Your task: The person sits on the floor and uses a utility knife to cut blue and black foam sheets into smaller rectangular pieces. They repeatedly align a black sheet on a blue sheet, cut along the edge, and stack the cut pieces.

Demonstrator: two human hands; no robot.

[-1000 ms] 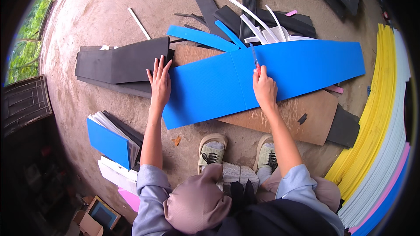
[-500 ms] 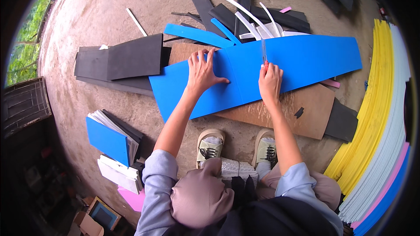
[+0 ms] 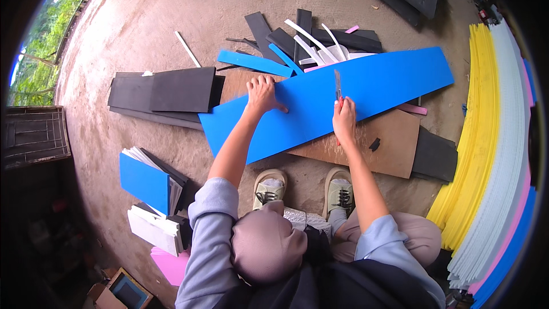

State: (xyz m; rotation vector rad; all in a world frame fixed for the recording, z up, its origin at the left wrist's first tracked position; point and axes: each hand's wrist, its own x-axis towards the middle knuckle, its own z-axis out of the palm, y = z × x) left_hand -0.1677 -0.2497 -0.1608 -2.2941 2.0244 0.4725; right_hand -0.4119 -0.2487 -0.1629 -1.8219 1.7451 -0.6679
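Note:
A long blue foam sheet (image 3: 377, 83) lies slantwise in front of me over a brown wooden board (image 3: 383, 140). My left hand (image 3: 263, 95) presses near the sheet's far edge, fingers apart at the edge and thumb spread across the blue surface. In my right hand (image 3: 344, 120) is a red-handled cutter knife (image 3: 338, 94), its blade pointing away from me above the sheet. The blade is blurred, so I cannot tell whether it touches the foam.
Black foam pieces (image 3: 183, 90) lie left of the board; blue, white and black offcuts (image 3: 254, 62) pile up beyond it. Stacked yellow sheets (image 3: 474, 131) and pale sheets stand at the right. Small blue and white blocks (image 3: 146, 183) stand at the left, near my shoes (image 3: 269, 189).
The knife has drawn back from the sheet's far edge toward me. A faint line across the blue sheet no longer shows. My left hand stays near the far edge, and the whole view has shifted slightly.

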